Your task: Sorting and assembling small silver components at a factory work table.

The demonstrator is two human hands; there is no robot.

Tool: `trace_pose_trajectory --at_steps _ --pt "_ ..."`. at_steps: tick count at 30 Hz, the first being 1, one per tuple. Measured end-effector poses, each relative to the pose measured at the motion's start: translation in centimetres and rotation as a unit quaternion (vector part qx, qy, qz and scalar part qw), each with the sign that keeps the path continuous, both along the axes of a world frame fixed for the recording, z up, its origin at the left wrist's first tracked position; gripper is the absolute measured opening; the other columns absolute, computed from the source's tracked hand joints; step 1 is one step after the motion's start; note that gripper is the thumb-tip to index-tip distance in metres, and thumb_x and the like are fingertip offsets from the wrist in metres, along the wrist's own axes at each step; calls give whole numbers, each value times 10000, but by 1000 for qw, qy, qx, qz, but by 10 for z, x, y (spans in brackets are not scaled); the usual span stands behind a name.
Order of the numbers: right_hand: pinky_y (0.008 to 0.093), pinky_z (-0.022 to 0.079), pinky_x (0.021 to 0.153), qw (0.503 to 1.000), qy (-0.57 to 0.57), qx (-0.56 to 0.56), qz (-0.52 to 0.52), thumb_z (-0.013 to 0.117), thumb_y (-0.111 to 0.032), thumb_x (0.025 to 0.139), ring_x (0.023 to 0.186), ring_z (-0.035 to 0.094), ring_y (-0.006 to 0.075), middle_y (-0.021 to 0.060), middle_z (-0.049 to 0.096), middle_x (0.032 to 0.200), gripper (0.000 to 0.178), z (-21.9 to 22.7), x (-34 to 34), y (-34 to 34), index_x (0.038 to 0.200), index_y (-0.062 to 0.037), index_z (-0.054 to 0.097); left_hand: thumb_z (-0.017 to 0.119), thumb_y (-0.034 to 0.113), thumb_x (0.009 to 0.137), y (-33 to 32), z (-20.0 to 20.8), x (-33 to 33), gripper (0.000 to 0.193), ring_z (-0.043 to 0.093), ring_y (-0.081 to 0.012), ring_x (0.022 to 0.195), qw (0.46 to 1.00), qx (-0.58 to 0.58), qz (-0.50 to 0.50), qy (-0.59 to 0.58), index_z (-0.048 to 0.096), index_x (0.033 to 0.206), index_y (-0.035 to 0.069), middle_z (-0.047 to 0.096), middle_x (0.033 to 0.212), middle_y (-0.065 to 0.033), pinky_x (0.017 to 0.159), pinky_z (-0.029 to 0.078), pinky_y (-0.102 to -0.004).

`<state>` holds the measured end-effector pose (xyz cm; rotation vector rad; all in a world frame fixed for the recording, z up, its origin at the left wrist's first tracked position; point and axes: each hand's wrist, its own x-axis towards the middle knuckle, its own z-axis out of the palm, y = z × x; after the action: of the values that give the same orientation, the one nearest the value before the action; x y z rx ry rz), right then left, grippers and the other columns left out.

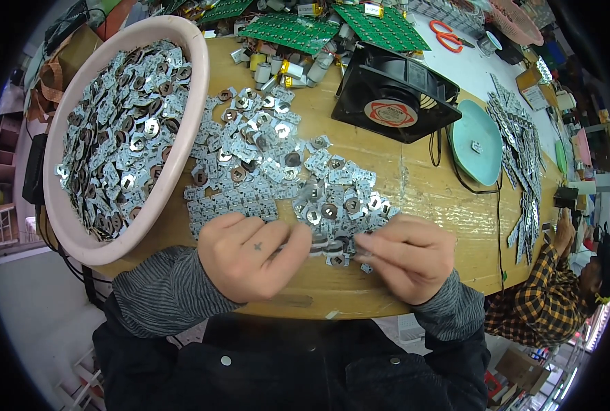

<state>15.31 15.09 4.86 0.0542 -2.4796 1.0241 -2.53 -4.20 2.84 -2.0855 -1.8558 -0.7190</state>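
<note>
My left hand (253, 257) is closed at the near edge of the wooden table. From its fingers a short row of small metal parts (327, 246) with dark round pieces sticks out to the right. Facing it, my right hand (414, 259) pinches a small greyish part (362, 252) at the row's right end; blur hides whether the two are joined. Just beyond my fingers lies a loose pile of flat silvery parts (329, 209), some carrying dark or shiny discs. Joined flat sheets of similar parts (233, 204) lie beyond my left hand.
A pale pink basin (194, 89) full of such parts stands at left. Across the table are a black fan (395, 92), green circuit boards (288, 33) and small cylindrical motors (277, 68). A turquoise dish (476, 161), metal strips (524, 171) and red-handled scissors (449, 35) lie right. Another person (551, 301) sits there.
</note>
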Motion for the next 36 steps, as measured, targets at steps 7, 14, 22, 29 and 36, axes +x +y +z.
trace_pose_trajectory --at_steps 7,14,22,29,36 --pt "314 552 593 996 -26 -58 68 829 -6 755 682 704 232 112 724 819 279 -1 1 2 1025 8 754 706 92 660 3 -5 0 242 513 -91 515 999 48 -19 -10 691 894 33 597 717 5 445 349 -232" --pt "320 563 590 993 -9 -25 113 819 -21 773 686 709 235 116 724 827 279 -7 -1 2 1038 20 739 770 108 529 -2 -2 -1 452 580 -163 524 997 -9 -74 -32 674 948 -33 643 765 -63 456 414 -292" --pt "352 598 582 984 46 146 92 772 10 796 685 723 280 197 715 896 320 -13 10 -9 1083 111 671 772 135 682 5 -2 8 295 558 -128 501 995 -25 -39 -88 684 937 15 590 693 -6 426 407 -265" --pt "317 576 521 975 89 198 37 759 39 769 624 709 246 179 710 850 265 -7 14 -24 1005 119 669 804 85 655 5 2 14 344 613 -210 518 990 -15 -35 -138 668 947 -36 631 698 -74 448 454 -318" --pt "276 535 500 966 155 206 0 742 42 747 602 699 216 147 710 791 253 -21 13 -28 984 110 685 828 100 679 3 4 12 358 630 -227 526 987 -41 -34 -153 662 969 -29 640 700 -81 467 486 -326"
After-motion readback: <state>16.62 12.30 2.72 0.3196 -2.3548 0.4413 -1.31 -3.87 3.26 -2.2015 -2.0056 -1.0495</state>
